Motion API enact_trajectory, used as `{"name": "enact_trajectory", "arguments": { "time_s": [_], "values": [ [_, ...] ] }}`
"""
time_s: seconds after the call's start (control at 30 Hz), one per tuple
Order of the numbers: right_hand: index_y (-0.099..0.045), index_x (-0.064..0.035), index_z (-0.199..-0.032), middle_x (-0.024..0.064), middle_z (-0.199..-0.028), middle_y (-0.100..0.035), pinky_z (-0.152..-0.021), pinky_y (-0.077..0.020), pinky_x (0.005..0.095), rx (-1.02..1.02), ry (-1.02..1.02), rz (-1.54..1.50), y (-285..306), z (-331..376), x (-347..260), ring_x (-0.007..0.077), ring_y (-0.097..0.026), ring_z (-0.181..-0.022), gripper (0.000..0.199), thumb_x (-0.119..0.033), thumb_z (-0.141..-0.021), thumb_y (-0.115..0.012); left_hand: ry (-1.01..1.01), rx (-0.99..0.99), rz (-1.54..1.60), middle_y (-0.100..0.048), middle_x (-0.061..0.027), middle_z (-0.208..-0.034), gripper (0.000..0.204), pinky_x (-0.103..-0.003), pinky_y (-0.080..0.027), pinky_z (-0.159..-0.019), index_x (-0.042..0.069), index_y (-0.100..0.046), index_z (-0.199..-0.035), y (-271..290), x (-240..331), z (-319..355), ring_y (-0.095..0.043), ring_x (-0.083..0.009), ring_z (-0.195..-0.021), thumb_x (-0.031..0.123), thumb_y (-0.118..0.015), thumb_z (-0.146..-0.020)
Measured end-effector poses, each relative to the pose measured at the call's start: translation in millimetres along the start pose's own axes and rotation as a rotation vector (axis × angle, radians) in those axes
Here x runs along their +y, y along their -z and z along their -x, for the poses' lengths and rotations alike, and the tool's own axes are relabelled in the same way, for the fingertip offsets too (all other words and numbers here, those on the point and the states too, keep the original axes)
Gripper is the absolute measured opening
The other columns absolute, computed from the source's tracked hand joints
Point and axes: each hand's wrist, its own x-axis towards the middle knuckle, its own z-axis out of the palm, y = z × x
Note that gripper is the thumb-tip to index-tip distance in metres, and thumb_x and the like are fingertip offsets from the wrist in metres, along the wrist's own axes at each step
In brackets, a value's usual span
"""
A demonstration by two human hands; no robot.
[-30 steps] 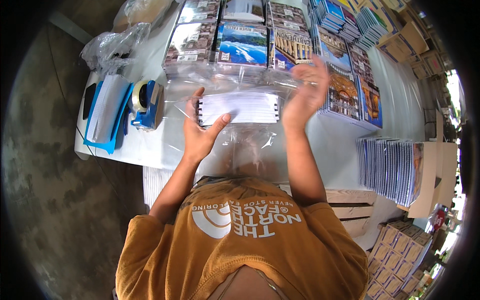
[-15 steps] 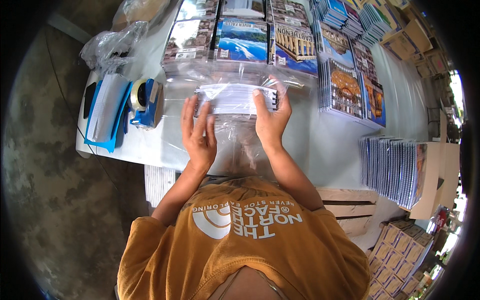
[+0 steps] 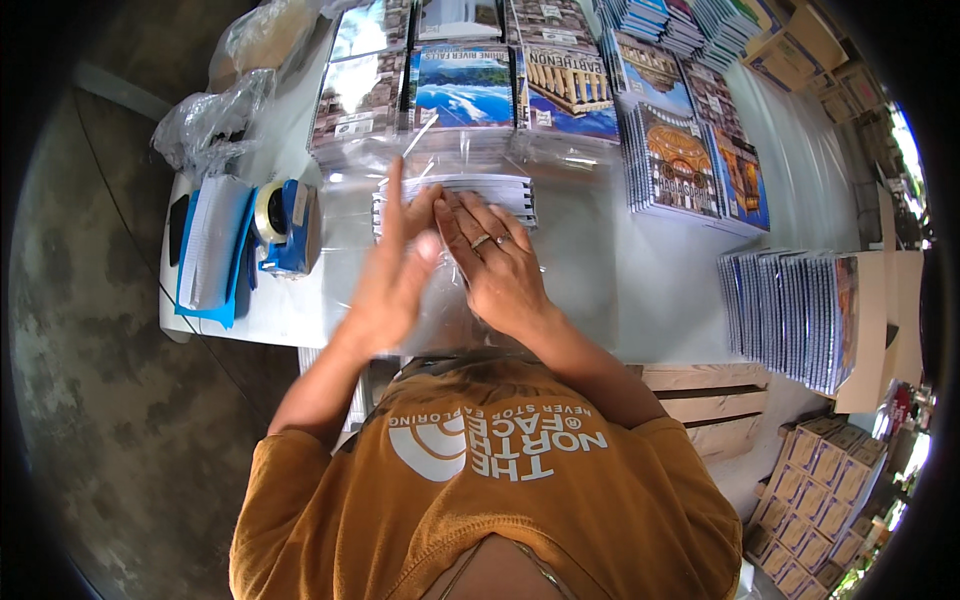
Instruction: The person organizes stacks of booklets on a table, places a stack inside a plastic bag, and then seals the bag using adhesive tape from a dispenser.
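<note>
In front of me, a stack of spiral-bound notebooks (image 3: 512, 192) lies with its page edges up, wrapped in clear plastic film (image 3: 572, 285). My right hand (image 3: 500, 262) rests flat on the middle of the wrapped stack, fingers stretched out and rings showing. My left hand (image 3: 390, 275) is lifted just left of it, blurred, with the index finger extended and the thumb apart. A bright streak shows past that fingertip; whether it is film or glare I cannot tell. Part of the stack is hidden under both hands.
A blue tape dispenser (image 3: 288, 235) stands at the left beside bubble wrap (image 3: 212, 250). Beyond the film lie stacks of picture-covered notebooks (image 3: 462, 88). More notebook piles (image 3: 672, 165) stand right, with a notebook row (image 3: 785, 315) by a carton (image 3: 890, 300). Crumpled plastic (image 3: 215, 115) lies far left.
My right hand has moved from the stack's right end to its middle and flattened there. The left hand has risen off the stack's left side and turned sideways.
</note>
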Motion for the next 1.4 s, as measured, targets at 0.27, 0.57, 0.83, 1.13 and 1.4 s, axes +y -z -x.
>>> {"name": "enact_trajectory", "arguments": {
  "time_s": [0.27,0.57,0.83,1.13,1.4],
  "values": [
    [-0.056,-0.0075,-0.117,0.0045,-0.119,-0.056,-0.095,-0.035,0.0335,0.071,0.068,0.038,-2,-5,6,0.0189,-0.05,-0.114,0.038,-0.009,-0.08,-0.048,0.141,-0.313,-0.376,-0.063,-0.0152,-0.107,0.034,-0.031,-0.044,-0.087,-0.002,-0.059,-0.112,33,-1,-93,-0.058,-0.0177,-0.101,0.021,-0.061,-0.086],
    [-0.053,-0.0065,-0.11,0.0164,-0.126,-0.043,-0.084,-0.045,0.036,0.702,-0.011,-0.362,-33,6,14,0.0291,-0.051,-0.106,0.048,0.006,-0.067,-0.069,-0.533,0.104,-0.909,-0.063,-0.0056,-0.11,0.031,-0.042,-0.037,-0.098,0.011,-0.065,-0.102,-5,-43,-4,-0.058,-0.02,-0.107,0.005,-0.066,-0.072],
    [-0.066,-0.0069,-0.079,0.0029,-0.096,-0.064,-0.08,-0.0456,0.0328,0.517,0.091,-0.223,-26,6,23,0.0193,-0.06,-0.093,0.016,0.002,-0.066,-0.069,-0.434,0.502,-0.81,-0.065,-0.006,-0.104,0.038,-0.04,-0.036,-0.089,0.01,-0.063,-0.103,61,-55,24,-0.06,-0.0234,-0.094,-0.001,-0.062,-0.067],
    [-0.065,-0.0095,-0.075,0.0024,-0.093,-0.064,-0.08,-0.0438,0.0305,0.59,-0.023,-0.074,-33,4,8,0.0198,-0.06,-0.089,0.016,0.001,-0.067,-0.074,0.968,0.324,-0.378,-0.059,-0.0077,-0.095,0.045,-0.033,-0.042,-0.079,0.003,-0.059,-0.113,234,-123,27,-0.051,-0.0227,-0.088,0.036,-0.058,-0.083],
    [-0.065,-0.0121,-0.077,0.0003,-0.095,-0.063,-0.082,-0.0375,0.0283,0.537,-0.031,-0.043,-39,-3,11,0.0186,-0.059,-0.091,0.018,0.002,-0.068,-0.073,0.467,0.245,0.527,-0.047,-0.0097,-0.126,0.021,-0.033,-0.042,-0.09,0.004,-0.066,-0.093,239,-167,105,-0.055,-0.0201,-0.097,0.023,-0.062,-0.083]
  ]
}}
